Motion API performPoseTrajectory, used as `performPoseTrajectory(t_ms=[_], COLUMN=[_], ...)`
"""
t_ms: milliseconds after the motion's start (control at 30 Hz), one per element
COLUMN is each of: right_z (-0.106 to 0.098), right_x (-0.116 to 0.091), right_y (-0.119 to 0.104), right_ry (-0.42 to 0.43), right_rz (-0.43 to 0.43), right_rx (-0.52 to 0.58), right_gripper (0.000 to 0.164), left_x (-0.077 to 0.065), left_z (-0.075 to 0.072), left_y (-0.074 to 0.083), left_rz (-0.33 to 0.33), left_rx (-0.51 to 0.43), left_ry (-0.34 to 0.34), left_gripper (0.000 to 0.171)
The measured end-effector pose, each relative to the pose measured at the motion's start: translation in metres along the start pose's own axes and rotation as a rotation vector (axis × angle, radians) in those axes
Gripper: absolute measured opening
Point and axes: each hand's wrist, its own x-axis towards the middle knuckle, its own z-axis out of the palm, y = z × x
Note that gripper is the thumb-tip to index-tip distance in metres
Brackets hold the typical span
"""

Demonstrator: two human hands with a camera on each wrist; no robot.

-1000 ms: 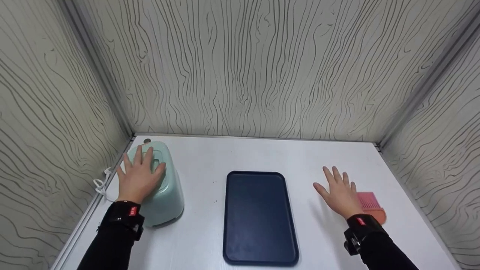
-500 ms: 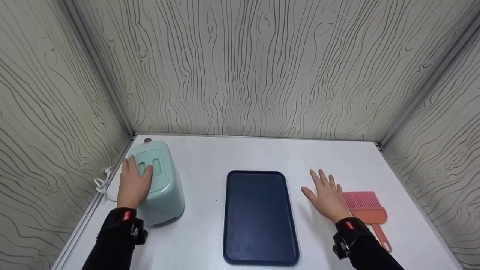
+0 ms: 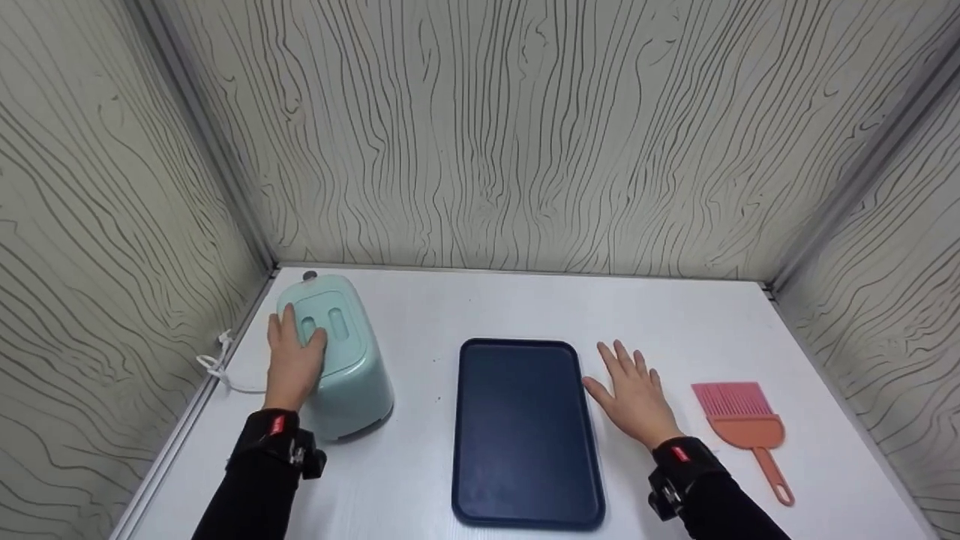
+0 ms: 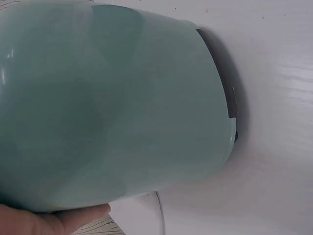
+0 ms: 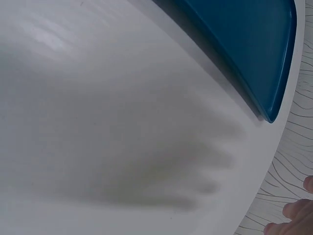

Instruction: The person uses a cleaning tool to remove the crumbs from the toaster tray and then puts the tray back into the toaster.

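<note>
Two hands work over one white desk (image 3: 420,480), which carries one pale green box-shaped appliance (image 3: 349,401), one navy tray (image 3: 526,431) and one brush (image 3: 746,431). The appliance stands upright at the left, its single lid (image 3: 341,356) lying flush; what is inside cannot be told. Two long recesses mark the lid, and one white cord (image 3: 213,365) loops on the desk to the left. The tray lies flat in the middle, its bare bottom visible from rim to rim.

The left hand (image 3: 295,364) rests on the appliance's left side, thumb on the lid beside the smaller recess, fingers along the edge — a loose grip, thumb and fingers spread apart, touching without clasping. The right hand (image 3: 634,397) hovers over the desk just beside the tray's right rim, its grip wide open and holding nothing, fingers spread — the brush, pink-bristled with an orange handle, lies farther right.
</note>
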Motion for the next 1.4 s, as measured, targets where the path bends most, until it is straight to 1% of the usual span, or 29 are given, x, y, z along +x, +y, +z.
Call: performPoseTrajectory(t_ms=[100,200,333,567,733,1000,1167,1400], right_z=[0.002,0.004,0.007,0.019,0.033,0.057,0.068,0.081], right_x=[0.002,0.005,0.009,0.016,0.019,0.017,0.014,0.011], right_y=[-0.006,-0.013,-0.024,-0.052,-0.076,-0.116,-0.132,-0.15], right_ry=[-0.008,-0.015,-0.031,-0.059,-0.07,-0.15,-0.198,-0.264], right_rz=[-0.012,-0.021,-0.038,-0.09,-0.142,-0.251,-0.3,-0.316], right_rx=[0.018,0.031,0.036,0.102,0.122,0.135,0.168,0.173], right_gripper=[0.076,0.076,0.077,0.076,0.073,0.072,0.072,0.072], left_x=[-0.001,0.0,0.002,0.005,0.004,0.003,0.003,0.004], left_z=[0.003,0.005,0.009,0.021,0.031,0.053,0.062,0.069], left_y=[0.002,0.003,0.005,0.012,0.018,0.03,0.036,0.04], left_rz=[0.024,0.041,0.044,0.05,0.06,0.076,0.077,0.082], left_rx=[-0.034,-0.088,-0.128,-0.096,-0.077,-0.045,-0.045,-0.065], left_ry=[-0.042,-0.079,-0.095,-0.065,-0.053,-0.031,-0.005,-0.003], left_gripper=[0.077,0.075,0.072,0.071,0.071,0.07,0.069,0.069])
